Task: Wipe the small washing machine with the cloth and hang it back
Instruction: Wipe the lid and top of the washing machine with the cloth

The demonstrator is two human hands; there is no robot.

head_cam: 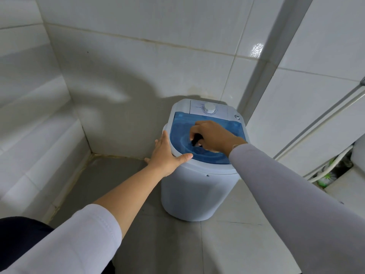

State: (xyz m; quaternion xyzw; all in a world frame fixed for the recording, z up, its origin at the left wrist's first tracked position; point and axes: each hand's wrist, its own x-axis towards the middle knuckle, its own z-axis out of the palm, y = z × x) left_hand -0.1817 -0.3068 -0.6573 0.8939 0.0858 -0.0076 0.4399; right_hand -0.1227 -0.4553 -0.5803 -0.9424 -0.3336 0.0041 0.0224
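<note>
White washing machine (197, 190), translucent blue lid (183, 139), round dial (209, 108).

Small washing machine (199, 186) on the floor (122, 184) near a wall corner, both hands upon its top.

The machine stands on the floor close before the back wall (150, 76), with the side wall (33, 115) well to its left and a pipe (270, 62) running up the wall behind it to the right. On top, the dial (209, 108) sits at the rear and the lid (183, 135) lies in front of it. The left hand (167, 155) rests on the machine's left rim, thumb across the lid's front edge. The right hand (212, 136) lies on the lid's middle, fingers curled round the cloth (196, 139). A brush (189, 176) lies by the hoses, right of the machine.
</note>
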